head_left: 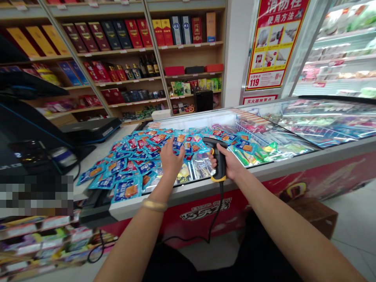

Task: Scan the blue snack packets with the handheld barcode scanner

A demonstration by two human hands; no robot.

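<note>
My right hand grips a black barcode scanner with a yellow base, its cable hanging down the freezer front. The scanner head points left over a spread of several blue and red snack packets lying on the glass lid of a chest freezer. My left hand, a bracelet on its wrist, rests flat with fingers stretched out on the packets beside the scanner. It holds nothing that I can see.
A black till screen and a flat black device stand at the left on the counter. Shelves of boxed goods and bottles line the back wall. A cardboard box sits on the floor at the right.
</note>
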